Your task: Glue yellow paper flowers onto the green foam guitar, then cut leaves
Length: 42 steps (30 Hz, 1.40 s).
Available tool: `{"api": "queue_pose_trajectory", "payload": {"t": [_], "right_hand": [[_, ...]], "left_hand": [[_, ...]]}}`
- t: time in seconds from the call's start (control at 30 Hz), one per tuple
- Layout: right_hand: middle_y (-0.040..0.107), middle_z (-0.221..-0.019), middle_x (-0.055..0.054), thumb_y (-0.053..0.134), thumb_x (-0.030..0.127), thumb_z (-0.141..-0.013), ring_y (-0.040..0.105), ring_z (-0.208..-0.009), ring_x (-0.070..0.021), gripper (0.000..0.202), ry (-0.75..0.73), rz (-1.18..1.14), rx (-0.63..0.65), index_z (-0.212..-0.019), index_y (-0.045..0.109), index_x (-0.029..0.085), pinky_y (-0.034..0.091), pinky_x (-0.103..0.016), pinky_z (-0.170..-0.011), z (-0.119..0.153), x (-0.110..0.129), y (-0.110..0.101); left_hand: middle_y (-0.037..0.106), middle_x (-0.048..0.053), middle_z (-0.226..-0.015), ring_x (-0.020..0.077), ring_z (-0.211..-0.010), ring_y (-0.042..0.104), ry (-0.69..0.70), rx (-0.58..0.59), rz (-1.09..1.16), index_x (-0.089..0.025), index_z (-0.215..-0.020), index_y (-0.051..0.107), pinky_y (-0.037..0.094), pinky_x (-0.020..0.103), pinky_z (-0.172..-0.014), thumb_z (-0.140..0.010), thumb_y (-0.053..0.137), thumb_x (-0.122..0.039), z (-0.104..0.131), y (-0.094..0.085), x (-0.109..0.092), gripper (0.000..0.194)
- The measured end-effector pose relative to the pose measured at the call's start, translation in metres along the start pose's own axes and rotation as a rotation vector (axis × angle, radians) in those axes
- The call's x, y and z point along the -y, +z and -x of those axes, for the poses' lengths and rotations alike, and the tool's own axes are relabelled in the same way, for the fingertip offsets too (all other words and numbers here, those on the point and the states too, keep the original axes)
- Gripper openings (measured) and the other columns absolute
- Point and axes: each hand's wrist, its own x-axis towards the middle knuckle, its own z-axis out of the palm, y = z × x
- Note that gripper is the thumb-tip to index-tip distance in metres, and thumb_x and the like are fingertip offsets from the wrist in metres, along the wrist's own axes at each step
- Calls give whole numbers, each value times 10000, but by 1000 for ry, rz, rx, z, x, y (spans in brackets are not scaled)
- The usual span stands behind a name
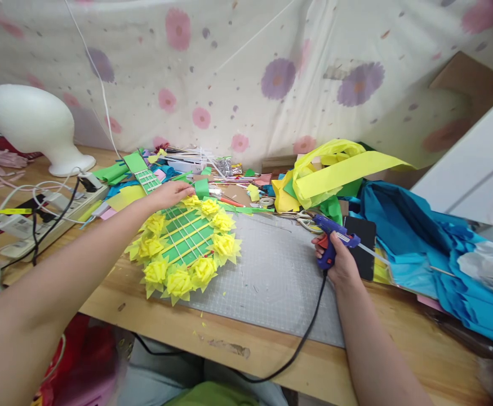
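Note:
My right hand [337, 256] is wrapped round a blue glue gun [328, 239] with an orange trigger, its nozzle pointing up and left. A white glue stick [375, 254] sticks out of its back. My left hand [172, 193] reaches over the top of a guitar-like green paper piece [187, 234], its fingers closed at a green paper strip [201, 188]. Yellow paper flowers [178, 282] ring the round body, and white and yellow lines cross its green face. A striped green neck [147, 177] extends behind my left hand.
A grey cutting mat [267, 276] lies on the wooden table. Yellow crepe paper [339, 175], scissors [307, 223] and blue paper [415, 225] lie behind and to the right. At left stand a white foam head [32, 121] and a power strip [60, 217]. The gun's black cord [301, 344] droops over the front edge.

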Motion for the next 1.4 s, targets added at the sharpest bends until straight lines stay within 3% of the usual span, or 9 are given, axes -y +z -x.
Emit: {"api": "queue_pose_trajectory", "payload": {"t": [0.2, 0.53, 0.7, 0.83, 0.97, 1.17, 1.4], "right_hand": [[642, -636, -36, 717, 516, -598, 430, -423, -60, 365, -7, 10, 4, -670, 612, 175, 361, -185, -353, 1, 1, 1], [641, -634, -34, 716, 517, -604, 426, -425, -59, 362, 0, -1, 10, -672, 616, 176, 362, -184, -356, 0, 0, 0], [640, -632, -36, 727, 520, -586, 427, -430, -54, 378, 6, -8, 3, -667, 617, 167, 362, -173, -361, 0, 0, -1], [643, -632, -41, 731, 518, -581, 426, -430, -53, 383, 14, -17, 0, -673, 620, 164, 368, -173, -364, 0, 0, -1], [642, -632, -38, 727, 521, -583, 424, -424, -58, 375, 3, -8, -1, -666, 616, 172, 363, -179, -350, 0, 0, -1], [645, -638, -37, 715, 513, -598, 428, -414, -56, 371, -7, 7, 2, -674, 609, 166, 366, -179, -352, 0, 0, 0], [640, -633, -31, 714, 510, -596, 431, -416, -48, 375, -2, 9, 7, -680, 599, 163, 367, -170, -365, 1, 2, 1]], "left_hand": [[658, 53, -931, 204, -826, 610, 35, 11, 36, -203, -1002, 608, 489, 324, -745, -633, 569, -403, -2, 2, -4, 421], [660, 51, -875, 233, -797, 622, 27, 88, -34, -209, -871, 653, 501, 352, -739, -557, 592, -349, -9, 7, 2, 350], [663, 52, -905, 229, -811, 617, 35, 91, -72, -207, -916, 655, 490, 334, -749, -595, 573, -390, -7, 5, -3, 378], [664, 57, -963, 216, -839, 609, 52, 25, -86, -208, -975, 647, 476, 317, -765, -693, 501, -441, -7, -1, -6, 393], [674, 47, -941, 203, -835, 606, 52, -6, -137, -207, -938, 661, 466, 304, -782, -729, 472, -393, -8, -4, -4, 338], [660, 37, -1030, 191, -835, 621, -17, 56, -199, -217, -1045, 640, 480, 284, -774, -720, 508, -337, -5, 2, -2, 371], [643, 32, -1058, 177, -882, 612, 3, 122, -348, -210, -1049, 645, 471, 263, -811, -712, 500, -250, -7, 6, -7, 369]]}}
